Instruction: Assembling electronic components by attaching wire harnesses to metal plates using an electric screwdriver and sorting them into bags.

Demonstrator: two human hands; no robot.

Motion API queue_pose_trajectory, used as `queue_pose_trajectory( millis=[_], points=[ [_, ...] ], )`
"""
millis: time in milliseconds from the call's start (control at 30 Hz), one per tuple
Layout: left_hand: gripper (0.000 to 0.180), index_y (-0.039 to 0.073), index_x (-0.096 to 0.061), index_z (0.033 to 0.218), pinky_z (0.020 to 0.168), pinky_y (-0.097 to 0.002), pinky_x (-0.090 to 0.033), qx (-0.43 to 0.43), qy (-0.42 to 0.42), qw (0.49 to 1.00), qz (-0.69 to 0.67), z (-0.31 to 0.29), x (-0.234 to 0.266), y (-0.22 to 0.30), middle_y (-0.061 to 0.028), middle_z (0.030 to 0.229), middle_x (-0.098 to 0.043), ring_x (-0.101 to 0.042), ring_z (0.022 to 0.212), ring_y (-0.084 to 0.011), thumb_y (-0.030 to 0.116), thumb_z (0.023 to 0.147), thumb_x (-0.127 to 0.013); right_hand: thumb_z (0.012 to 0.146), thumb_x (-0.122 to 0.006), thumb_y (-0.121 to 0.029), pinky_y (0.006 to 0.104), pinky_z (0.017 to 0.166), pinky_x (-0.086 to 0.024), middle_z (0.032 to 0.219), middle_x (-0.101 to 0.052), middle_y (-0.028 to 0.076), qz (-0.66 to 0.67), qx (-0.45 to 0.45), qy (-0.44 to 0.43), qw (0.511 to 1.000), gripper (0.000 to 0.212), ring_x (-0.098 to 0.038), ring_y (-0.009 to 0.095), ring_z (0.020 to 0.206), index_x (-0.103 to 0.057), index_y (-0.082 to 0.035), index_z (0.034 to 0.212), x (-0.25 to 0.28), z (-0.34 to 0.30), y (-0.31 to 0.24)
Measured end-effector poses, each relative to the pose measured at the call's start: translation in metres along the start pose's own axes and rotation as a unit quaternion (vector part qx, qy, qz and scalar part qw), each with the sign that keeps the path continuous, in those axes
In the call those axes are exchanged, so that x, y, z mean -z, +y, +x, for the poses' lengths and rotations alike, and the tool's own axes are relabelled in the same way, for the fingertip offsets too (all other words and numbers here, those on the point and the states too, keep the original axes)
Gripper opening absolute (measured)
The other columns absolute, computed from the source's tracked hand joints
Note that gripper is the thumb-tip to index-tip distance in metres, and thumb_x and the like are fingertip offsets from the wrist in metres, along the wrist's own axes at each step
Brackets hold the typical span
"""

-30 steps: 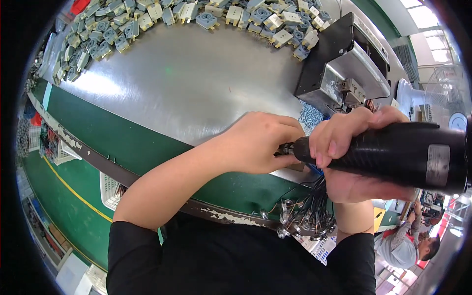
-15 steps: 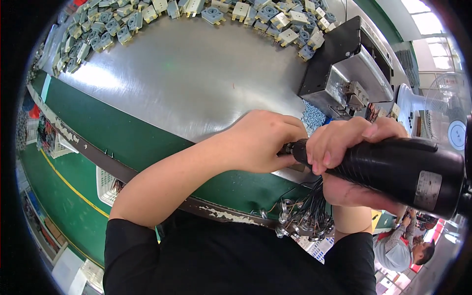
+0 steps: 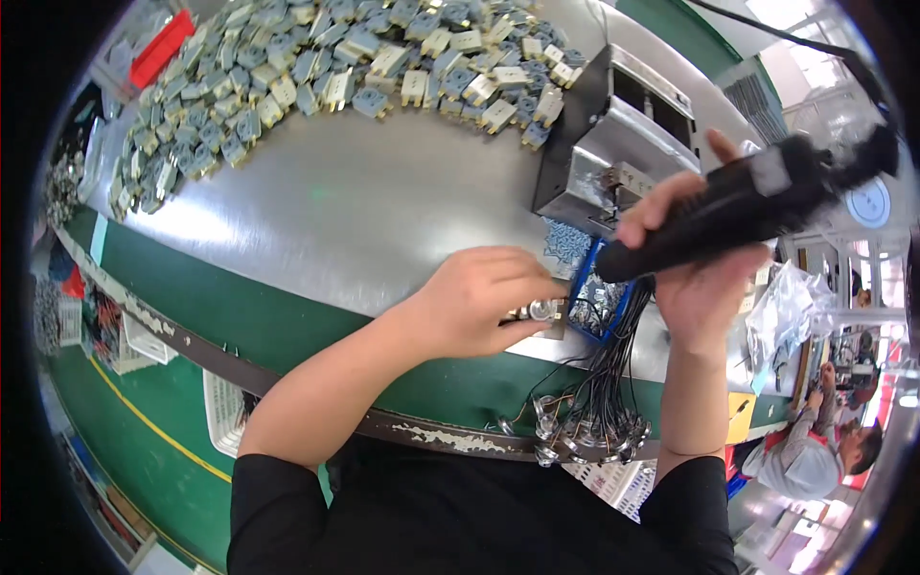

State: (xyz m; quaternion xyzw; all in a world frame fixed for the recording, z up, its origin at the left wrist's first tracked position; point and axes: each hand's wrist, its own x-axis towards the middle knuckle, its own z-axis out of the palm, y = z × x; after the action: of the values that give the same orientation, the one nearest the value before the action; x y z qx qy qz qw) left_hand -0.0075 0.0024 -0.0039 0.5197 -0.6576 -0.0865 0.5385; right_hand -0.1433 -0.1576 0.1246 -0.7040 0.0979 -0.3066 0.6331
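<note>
My left hand [image 3: 484,299] is closed around a small part with a round, shiny end [image 3: 540,310], just above the metal tabletop; most of the part is hidden by the fingers. Raised to the right, my right hand [image 3: 707,292] grips a black power screwdriver [image 3: 733,216], somewhat blurred, its front end towards the left. Below that tool lies a blue tray [image 3: 577,280] of small metal pieces. A bundle of black wires [image 3: 613,369] runs from beside it towards me, ending in several round, shiny pieces [image 3: 580,436] at the table's near edge.
Grey and cream blocks with brass tabs [image 3: 335,86] are heaped along the far side. A black and metal box-shaped machine [image 3: 604,144] stands at the right, with loose screws [image 3: 565,240] beside it. A clear plastic bag [image 3: 795,307] lies farther right; a person [image 3: 805,455] sits beyond.
The screwdriver has moved up and right, away from my left hand, with my right hand still on it. The blue tray and the part in my left hand have come into sight.
</note>
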Motion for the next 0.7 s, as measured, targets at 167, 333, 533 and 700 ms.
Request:
queue_pose_trajectory(
  millis=[167, 333, 533, 700],
  points=[
    [0.034, 0.008, -0.074, 0.099, 0.083, -0.0403, -0.063, -0.044, -0.021, 0.999, -0.006, 0.0, -0.003, 0.011, -0.0072, 0.098, -0.077, -0.077, 0.098, -0.0289, 0.012, 0.072, -0.094, 0.106, -0.058, -0.053, 0.0397, 0.099, -0.053, 0.118, -0.066, 0.015, -0.082, 0.029, 0.008, 0.996, 0.081, -0.069, 0.028, 0.106, -0.029, -0.002, 0.161, 0.005, -0.018, 0.008],
    [0.032, 0.007, -0.075, 0.095, 0.082, -0.0405, -0.063, -0.009, -0.032, 0.999, 0.009, -0.001, -0.001, 0.019, -0.0069, 0.097, -0.077, -0.077, 0.099, -0.0289, 0.01, 0.071, -0.095, 0.097, -0.072, -0.022, 0.0384, 0.085, -0.054, 0.103, -0.066, 0.019, -0.388, 0.072, -0.079, 0.916, 0.039, -0.069, 0.033, 0.094, -0.063, 0.004, 0.125, 0.043, -0.043, -0.02],
    [0.032, 0.007, -0.075, 0.095, 0.082, -0.0409, -0.063, -0.01, -0.028, 1.0, 0.0, 0.0, -0.006, 0.022, -0.0077, 0.095, -0.077, -0.077, 0.095, -0.0299, 0.009, 0.07, -0.095, 0.091, -0.078, -0.019, 0.0456, 0.088, -0.057, 0.108, -0.071, 0.019, -0.393, 0.022, -0.263, 0.881, 0.036, -0.07, 0.038, 0.1, -0.069, 0.001, 0.119, 0.03, -0.065, -0.003],
    [0.036, 0.004, -0.074, 0.098, 0.081, -0.0402, -0.063, -0.022, 0.057, 0.996, 0.072, 0.001, -0.002, 0.031, -0.0094, 0.092, -0.078, -0.078, 0.086, -0.0302, 0.011, 0.069, -0.096, 0.085, -0.079, -0.019, 0.0435, 0.086, -0.058, 0.108, -0.071, 0.013, -0.448, 0.091, -0.243, 0.856, 0.039, -0.071, 0.034, 0.101, -0.067, -0.002, 0.118, 0.016, -0.073, 0.018]
  ],
)
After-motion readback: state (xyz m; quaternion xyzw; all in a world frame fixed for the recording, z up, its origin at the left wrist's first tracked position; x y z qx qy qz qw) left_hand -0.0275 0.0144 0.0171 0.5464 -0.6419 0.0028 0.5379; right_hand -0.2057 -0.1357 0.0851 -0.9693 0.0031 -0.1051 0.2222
